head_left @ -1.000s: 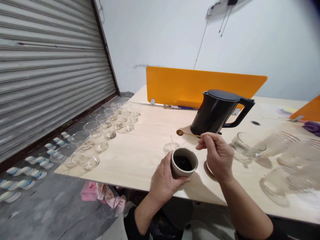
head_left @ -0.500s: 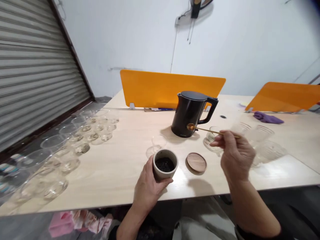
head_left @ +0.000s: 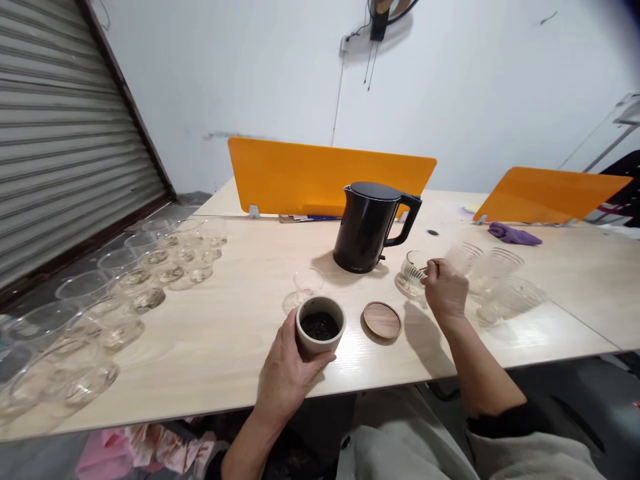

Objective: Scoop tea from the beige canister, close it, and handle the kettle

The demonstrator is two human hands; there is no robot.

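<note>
Head view shows the left hand closed around a grey cup of dark leaves in front of the black kettle, its wooden lid off beside it, while the right hand, fingers pinched on something unclear, reaches a ribbed glass cup right of the kettle, so filling seems just started.

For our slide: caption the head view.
Left hand grips a jar; right hand reaches a ribbed glass.
</note>
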